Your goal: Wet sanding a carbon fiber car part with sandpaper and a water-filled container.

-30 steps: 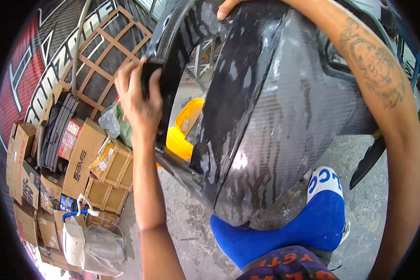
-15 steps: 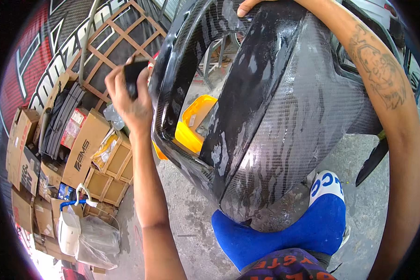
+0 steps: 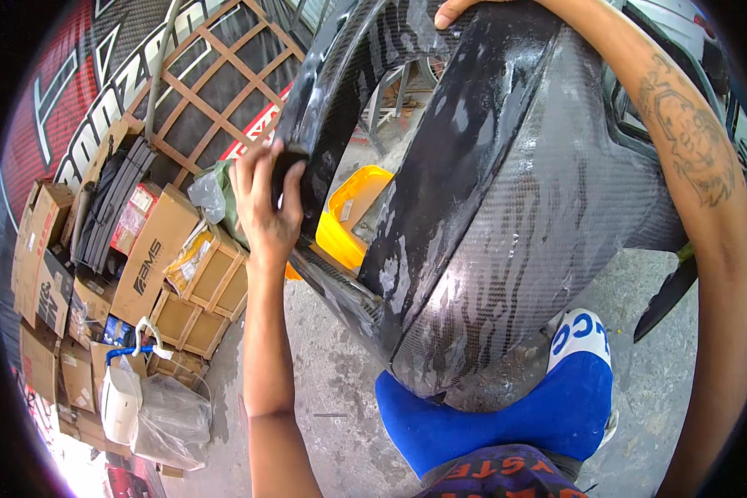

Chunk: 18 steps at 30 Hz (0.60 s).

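A large carbon-fibre car body panel (image 3: 548, 191), apparently a bumper, leans upright against my lap between my knees. Its glossy dark weave is wet and streaked with dull grey patches. My left hand (image 3: 266, 203) grips a small dark pad (image 3: 289, 170) and presses it to the panel's left frame, beside a tall opening. Fingers cover most of the pad, so its exact kind is unclear. Over the panel's top edge hooks my right hand (image 3: 465, 10), thumb on the near face; its other fingers are out of sight.
Through the opening shows a yellow container (image 3: 344, 241) on the wet concrete floor (image 3: 340, 365). Cardboard boxes (image 3: 153, 249) and a wooden crate (image 3: 212, 278) are stacked at left, near a plastic-wrapped item (image 3: 174, 419). A wooden lattice (image 3: 216, 83) stands behind. A black curved piece (image 3: 664, 303) lies at right.
My left hand has brought the dark pad from beside the panel rightward and down onto its left frame. My right hand keeps its hold on the top edge.
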Each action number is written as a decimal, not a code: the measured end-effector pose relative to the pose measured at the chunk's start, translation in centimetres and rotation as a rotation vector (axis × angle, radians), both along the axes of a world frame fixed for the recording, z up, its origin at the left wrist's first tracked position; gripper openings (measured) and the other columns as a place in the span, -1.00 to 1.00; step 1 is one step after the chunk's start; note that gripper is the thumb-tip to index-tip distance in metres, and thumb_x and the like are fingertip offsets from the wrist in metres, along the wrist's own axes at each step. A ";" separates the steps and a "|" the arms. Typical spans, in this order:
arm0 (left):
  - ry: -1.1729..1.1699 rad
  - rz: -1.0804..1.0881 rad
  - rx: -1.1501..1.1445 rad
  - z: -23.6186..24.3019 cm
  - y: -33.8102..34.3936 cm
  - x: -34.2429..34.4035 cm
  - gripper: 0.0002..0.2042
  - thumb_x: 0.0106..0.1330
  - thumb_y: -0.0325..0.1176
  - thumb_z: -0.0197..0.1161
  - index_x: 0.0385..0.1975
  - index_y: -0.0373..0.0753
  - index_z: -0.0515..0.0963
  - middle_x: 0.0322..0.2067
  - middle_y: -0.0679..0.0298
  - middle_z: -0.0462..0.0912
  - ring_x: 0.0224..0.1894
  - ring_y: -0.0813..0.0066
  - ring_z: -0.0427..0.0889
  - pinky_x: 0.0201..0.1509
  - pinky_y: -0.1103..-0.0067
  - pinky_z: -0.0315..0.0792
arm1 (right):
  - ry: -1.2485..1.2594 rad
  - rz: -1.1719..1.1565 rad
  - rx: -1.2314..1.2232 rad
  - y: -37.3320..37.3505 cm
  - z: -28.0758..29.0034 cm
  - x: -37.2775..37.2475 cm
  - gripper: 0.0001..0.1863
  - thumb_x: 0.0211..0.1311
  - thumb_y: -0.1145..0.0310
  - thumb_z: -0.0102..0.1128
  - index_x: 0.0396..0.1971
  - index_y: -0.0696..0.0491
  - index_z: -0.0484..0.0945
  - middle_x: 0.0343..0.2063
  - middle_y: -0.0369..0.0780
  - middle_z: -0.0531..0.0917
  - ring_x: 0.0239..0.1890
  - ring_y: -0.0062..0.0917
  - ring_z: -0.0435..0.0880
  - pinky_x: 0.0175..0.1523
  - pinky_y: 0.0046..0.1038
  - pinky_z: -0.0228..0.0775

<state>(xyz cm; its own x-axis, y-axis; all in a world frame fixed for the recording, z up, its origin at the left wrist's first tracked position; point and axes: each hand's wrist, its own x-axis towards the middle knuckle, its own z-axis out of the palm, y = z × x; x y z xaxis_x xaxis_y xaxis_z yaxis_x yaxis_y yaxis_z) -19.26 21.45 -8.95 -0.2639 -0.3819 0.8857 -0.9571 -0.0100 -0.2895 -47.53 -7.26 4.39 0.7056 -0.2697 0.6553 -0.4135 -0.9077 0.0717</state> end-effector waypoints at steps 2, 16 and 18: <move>-0.019 -0.006 0.005 2.8 -1.2 -2.4 -0.63 0.19 -0.51 0.46 0.01 -0.34 0.62 -0.04 0.06 0.60 0.01 0.05 0.57 0.13 0.32 0.45 | -0.088 0.129 -0.080 -1.0 0.1 0.0 0.00 -0.28 -0.16 0.70 0.17 0.14 0.54 0.03 0.03 0.69 0.15 -0.09 0.63 0.23 -0.21 0.43; -0.012 0.028 -0.025 -1.0 0.7 0.2 -0.60 0.18 -0.51 0.47 0.05 -0.30 0.64 -0.07 0.05 0.59 -0.01 0.02 0.56 0.12 0.28 0.46 | -0.032 0.033 -0.056 -0.3 0.0 -0.3 0.07 -0.28 -0.20 0.68 0.23 0.14 0.50 0.07 0.05 0.66 0.17 -0.08 0.62 0.25 -0.18 0.44; -0.006 0.016 -0.039 -1.5 0.6 0.9 -0.60 0.17 -0.52 0.47 0.05 -0.29 0.65 -0.06 0.05 0.60 -0.02 0.01 0.57 0.13 0.27 0.46 | -0.020 -0.014 -0.064 -0.3 -0.3 0.2 0.11 -0.29 -0.24 0.67 0.26 0.15 0.47 0.08 0.06 0.66 0.16 -0.07 0.63 0.23 -0.18 0.46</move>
